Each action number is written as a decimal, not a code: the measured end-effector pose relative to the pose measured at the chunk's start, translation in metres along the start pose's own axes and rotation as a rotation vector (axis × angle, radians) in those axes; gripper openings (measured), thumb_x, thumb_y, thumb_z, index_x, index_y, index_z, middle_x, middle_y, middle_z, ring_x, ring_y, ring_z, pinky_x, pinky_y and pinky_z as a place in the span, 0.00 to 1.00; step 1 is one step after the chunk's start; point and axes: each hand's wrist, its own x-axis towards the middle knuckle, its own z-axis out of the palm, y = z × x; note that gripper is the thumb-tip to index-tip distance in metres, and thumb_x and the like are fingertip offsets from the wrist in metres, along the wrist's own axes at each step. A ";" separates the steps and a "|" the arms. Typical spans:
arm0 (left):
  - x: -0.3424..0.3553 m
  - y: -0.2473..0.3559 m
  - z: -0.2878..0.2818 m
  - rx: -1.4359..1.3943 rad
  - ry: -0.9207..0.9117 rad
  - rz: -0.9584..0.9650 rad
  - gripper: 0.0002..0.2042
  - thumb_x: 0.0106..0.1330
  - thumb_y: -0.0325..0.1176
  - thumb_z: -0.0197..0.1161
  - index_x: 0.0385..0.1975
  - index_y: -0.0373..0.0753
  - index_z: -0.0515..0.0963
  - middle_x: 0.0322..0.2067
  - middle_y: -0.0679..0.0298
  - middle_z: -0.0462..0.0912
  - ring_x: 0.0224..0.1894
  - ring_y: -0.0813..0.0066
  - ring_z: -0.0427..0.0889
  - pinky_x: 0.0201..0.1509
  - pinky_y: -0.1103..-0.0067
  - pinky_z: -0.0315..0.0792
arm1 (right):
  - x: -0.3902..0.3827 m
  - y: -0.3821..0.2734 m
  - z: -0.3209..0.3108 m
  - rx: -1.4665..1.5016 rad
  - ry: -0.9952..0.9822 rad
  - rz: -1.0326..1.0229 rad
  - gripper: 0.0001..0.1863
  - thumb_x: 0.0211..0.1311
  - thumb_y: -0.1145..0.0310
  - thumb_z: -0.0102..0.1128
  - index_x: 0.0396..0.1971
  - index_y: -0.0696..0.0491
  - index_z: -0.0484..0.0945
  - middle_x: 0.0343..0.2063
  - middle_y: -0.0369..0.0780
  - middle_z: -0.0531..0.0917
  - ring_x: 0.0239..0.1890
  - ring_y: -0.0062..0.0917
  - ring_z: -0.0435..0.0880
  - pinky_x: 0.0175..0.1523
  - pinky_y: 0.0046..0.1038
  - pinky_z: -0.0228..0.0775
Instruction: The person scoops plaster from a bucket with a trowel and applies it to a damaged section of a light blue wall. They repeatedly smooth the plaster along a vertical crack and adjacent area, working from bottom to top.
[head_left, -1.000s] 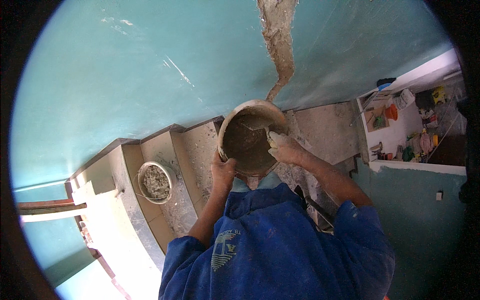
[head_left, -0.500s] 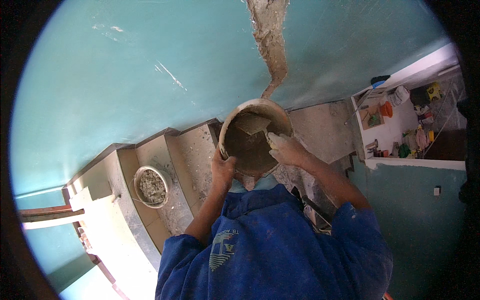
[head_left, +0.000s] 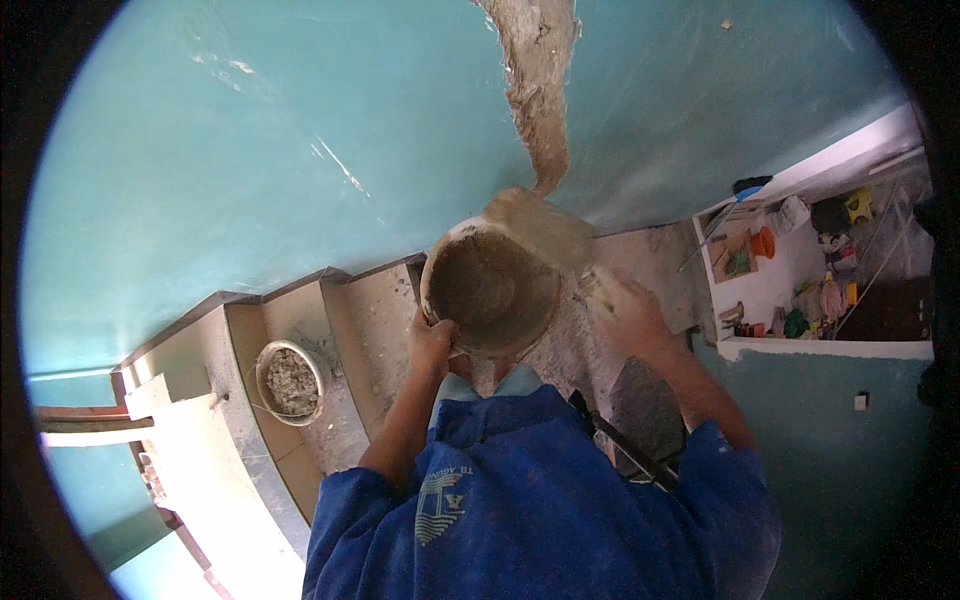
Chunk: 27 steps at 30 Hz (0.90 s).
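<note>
My left hand [head_left: 432,348] grips the left side of a round, mortar-smeared bucket [head_left: 433,292], its open mouth tipped toward me. Inside, the walls and bottom are coated with grey-brown mortar. In my right hand [head_left: 632,318] is the handle of a trowel [head_left: 548,235], smeared by motion. Its broad, mortar-coloured blade lies over the bucket's upper right rim. Beyond the bucket, a rough grey strip of mortar [head_left: 540,95] runs down the turquoise wall [head_left: 330,110] and narrows toward the blade.
Tiled stairs [head_left: 295,315] descend to the left. A second white bucket [head_left: 318,375], filled with lumpy grey material, stands on a step. On the right, an opening in the wall shows a lower area with an orange bucket [head_left: 763,242], a broom [head_left: 752,186] and assorted items.
The trowel has come up out of the bucket to its upper right rim as my right hand moved right. The bucket, in my left hand, has shifted slightly left and down.
</note>
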 end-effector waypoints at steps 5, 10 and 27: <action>-0.001 -0.025 -0.011 -0.122 -0.009 0.042 0.25 0.56 0.18 0.55 0.57 0.31 0.71 0.45 0.55 0.81 0.42 0.63 0.84 0.45 0.71 0.80 | 0.048 0.023 -0.040 0.153 0.112 0.112 0.25 0.65 0.59 0.62 0.58 0.58 0.73 0.41 0.51 0.83 0.45 0.42 0.84 0.51 0.38 0.74; -0.011 -0.030 -0.011 -0.108 0.047 -0.056 0.25 0.55 0.19 0.56 0.57 0.33 0.70 0.44 0.54 0.81 0.38 0.61 0.85 0.33 0.70 0.84 | 0.126 0.028 -0.089 0.229 -0.087 0.203 0.24 0.67 0.58 0.61 0.53 0.60 0.75 0.41 0.51 0.83 0.43 0.38 0.83 0.48 0.36 0.73; -0.017 -0.040 -0.014 -0.040 0.064 -0.084 0.25 0.55 0.20 0.57 0.57 0.34 0.71 0.43 0.54 0.82 0.33 0.64 0.85 0.27 0.72 0.82 | 0.135 -0.005 -0.121 0.075 -0.103 0.117 0.23 0.68 0.58 0.58 0.52 0.62 0.76 0.39 0.54 0.85 0.41 0.46 0.85 0.47 0.41 0.73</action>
